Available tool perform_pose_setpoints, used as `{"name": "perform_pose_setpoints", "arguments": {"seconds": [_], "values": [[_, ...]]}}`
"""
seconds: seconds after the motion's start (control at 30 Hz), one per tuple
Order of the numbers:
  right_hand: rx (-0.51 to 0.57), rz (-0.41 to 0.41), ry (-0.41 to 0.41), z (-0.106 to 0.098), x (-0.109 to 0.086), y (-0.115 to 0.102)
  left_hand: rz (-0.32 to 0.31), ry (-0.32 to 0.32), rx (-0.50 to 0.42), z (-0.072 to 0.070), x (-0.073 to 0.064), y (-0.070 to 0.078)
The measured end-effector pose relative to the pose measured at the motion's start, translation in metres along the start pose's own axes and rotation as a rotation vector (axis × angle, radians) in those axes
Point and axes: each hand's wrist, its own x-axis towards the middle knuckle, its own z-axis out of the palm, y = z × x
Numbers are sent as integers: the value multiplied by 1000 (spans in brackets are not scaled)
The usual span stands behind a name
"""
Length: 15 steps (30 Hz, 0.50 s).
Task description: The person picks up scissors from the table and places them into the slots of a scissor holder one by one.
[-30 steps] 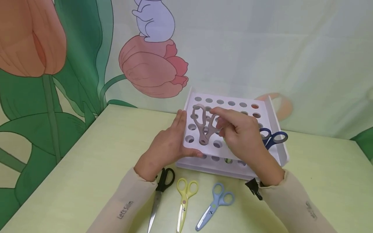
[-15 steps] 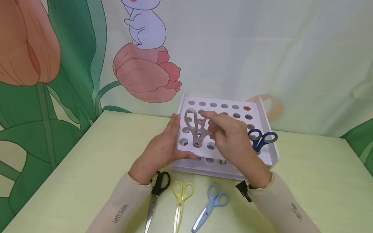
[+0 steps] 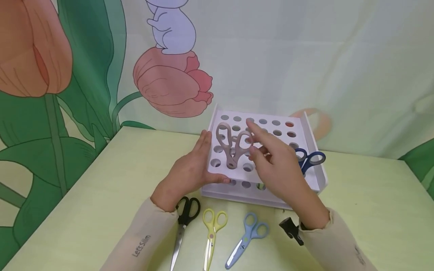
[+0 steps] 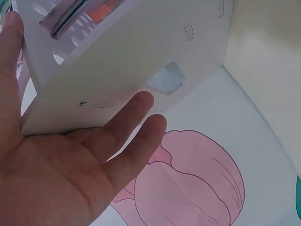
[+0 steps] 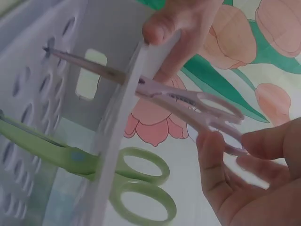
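Mauve scissors (image 3: 233,160) at right hand (image 3: 278,162), grip parted; left hand (image 3: 186,165) touching rack (image 3: 313,180).

scissors (image 3: 232,164) in rack (image 3: 244,175); three other scissors (image 3: 211,236) on table (image 3: 129,180) before rack.

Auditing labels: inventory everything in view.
Perforated two-tier rack: 1, white, on table
Mauve scissors: 1, mauve, in rack
Navy-handled scissors: 1, navy, in rack
Green scissors: 1, green, in rack
Black-handled scissors: 1, black-and-silver, table left
Yellow scissors: 1, yellow, table
Light-blue scissors: 1, light-blue, table
Table: 1, pale green, beneath
Tulip-printed backdrop: 1, whitish, behind
Clip-like piece: 1, black, right cuff
Sleeves: 2, beige, forearms
Left hand: 1, rack's left
Right hand: 1, at mauve scissors
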Motion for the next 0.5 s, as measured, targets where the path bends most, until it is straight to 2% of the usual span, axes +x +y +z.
{"name": "perform_pose_setpoints", "arguments": {"seconds": [0.2,0.33,0.4,0.5], "values": [[88,48,95,-7,-24,3,-13,-15,-24,2,1,2],[105,55,102,-12,-41,11,-29,-41,-17,2,3,4],[133,34,94,-13,-50,15,-38,-49,0,1,3,4],[151,-40,84,-14,-62,21,-36,-43,17,0,3,4]]}}
